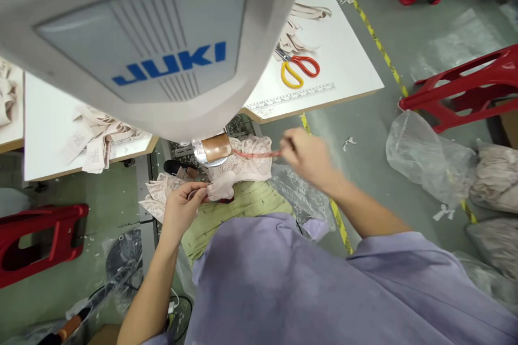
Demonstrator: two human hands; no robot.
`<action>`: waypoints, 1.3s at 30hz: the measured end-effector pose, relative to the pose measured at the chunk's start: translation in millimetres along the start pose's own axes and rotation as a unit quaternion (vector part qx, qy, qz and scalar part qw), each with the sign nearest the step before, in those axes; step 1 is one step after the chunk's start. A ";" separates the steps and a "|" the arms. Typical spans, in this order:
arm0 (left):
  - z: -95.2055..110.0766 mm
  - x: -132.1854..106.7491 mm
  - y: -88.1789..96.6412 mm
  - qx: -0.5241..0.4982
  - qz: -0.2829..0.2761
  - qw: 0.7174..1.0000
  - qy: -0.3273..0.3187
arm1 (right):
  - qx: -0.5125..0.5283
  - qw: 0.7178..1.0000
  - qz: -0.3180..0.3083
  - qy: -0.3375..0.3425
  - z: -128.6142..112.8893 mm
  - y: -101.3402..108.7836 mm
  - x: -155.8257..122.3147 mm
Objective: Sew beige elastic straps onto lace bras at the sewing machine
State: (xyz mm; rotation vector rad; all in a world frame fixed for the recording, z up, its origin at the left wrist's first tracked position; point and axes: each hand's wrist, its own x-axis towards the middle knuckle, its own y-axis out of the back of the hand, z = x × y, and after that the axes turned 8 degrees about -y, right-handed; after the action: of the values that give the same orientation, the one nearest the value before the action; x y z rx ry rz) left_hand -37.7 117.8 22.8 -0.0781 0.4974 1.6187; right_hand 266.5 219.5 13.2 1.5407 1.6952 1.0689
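A pale pink lace garment (243, 164) lies under the head of a grey JUKI sewing machine (154, 38). My left hand (184, 206) is closed, pinching the garment's lower edge near my lap. My right hand (309, 155) is blurred by motion and pinches a thin pink strap (259, 154) that stretches from the machine's metal end (212, 150) to my fingers. More lace (159, 194) hangs to the left of my left hand.
Scissors with red and yellow handles (297, 67) lie on the white table (348, 59) beside pale fabric pieces (293, 32). Another fabric pile (97, 137) sits on the left table. Red stools (38, 240) (465, 86) and plastic bags of fabric (437, 159) stand on the floor.
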 end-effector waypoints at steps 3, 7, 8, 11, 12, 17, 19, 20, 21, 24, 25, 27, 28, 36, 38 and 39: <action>4.1 -0.9 -4.5 -0.016 -0.058 0.998 -0.005 | -0.046 0.991 0.113 -0.063 38.6 16.9 8.8; 17.5 -2.6 -12.5 0.018 -0.125 0.992 -0.026 | -0.110 0.981 0.103 -0.122 80.8 15.4 12.9; 20.5 -3.2 -11.5 0.039 -0.133 0.990 -0.027 | -0.124 0.977 0.092 -0.147 91.4 15.4 13.6; 26.3 -5.8 -3.7 0.093 -0.141 0.985 -0.022 | -0.143 0.965 0.044 -0.216 118.1 22.3 15.4; 27.6 -7.0 -2.0 0.101 -0.148 0.983 -0.025 | -0.142 0.965 0.027 -0.219 121.3 25.5 15.1; 44.8 -9.4 -19.4 0.147 -0.219 0.961 -0.079 | -0.039 0.998 0.009 -0.039 55.4 28.9 -7.7; 58.1 -7.0 -32.6 0.177 -0.247 0.946 -0.112 | 0.100 0.984 -0.137 0.052 4.3 22.8 -23.2; 64.5 -5.3 -37.8 0.195 -0.260 0.937 -0.130 | 0.143 0.951 -0.261 0.083 -19.2 18.8 -29.6; 69.6 -3.8 -41.1 0.216 -0.264 0.928 -0.149 | 0.167 0.916 -0.351 0.099 -38.7 14.5 -34.2; 69.5 -4.5 -39.9 0.304 -0.174 0.913 -0.211 | 0.164 0.890 -0.418 0.074 -66.4 1.1 -36.7; 62.8 -7.6 -37.3 0.322 -0.103 0.911 -0.237 | 0.176 0.898 -0.399 0.049 -66.5 -3.3 -34.8; 40.6 -18.6 -34.5 0.301 0.055 0.909 -0.281 | 0.278 0.890 -0.359 -0.034 -60.8 -11.7 -30.3; 26.7 -25.6 -36.3 0.257 0.108 0.917 -0.287 | 0.366 0.861 -0.338 -0.098 -58.1 -15.4 -28.9; -25.3 -58.2 -113.5 -0.374 -0.131 0.917 -0.045 | 0.683 0.578 -0.329 -0.302 -94.0 -6.5 -48.8; -20.0 -65.5 -117.2 -0.382 -0.086 0.917 -0.080 | 0.662 0.619 -0.347 -0.241 -100.5 6.4 -51.7; -18.5 -69.9 -114.1 -0.347 -0.062 0.929 -0.110 | 0.649 0.643 -0.350 -0.208 -101.6 13.3 -51.4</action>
State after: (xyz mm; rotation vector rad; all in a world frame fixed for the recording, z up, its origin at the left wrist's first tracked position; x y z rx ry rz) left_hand 76.3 49.1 -0.8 -0.4421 -0.2687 1.5872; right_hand 193.6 152.1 70.6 1.2775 2.4149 -1.1359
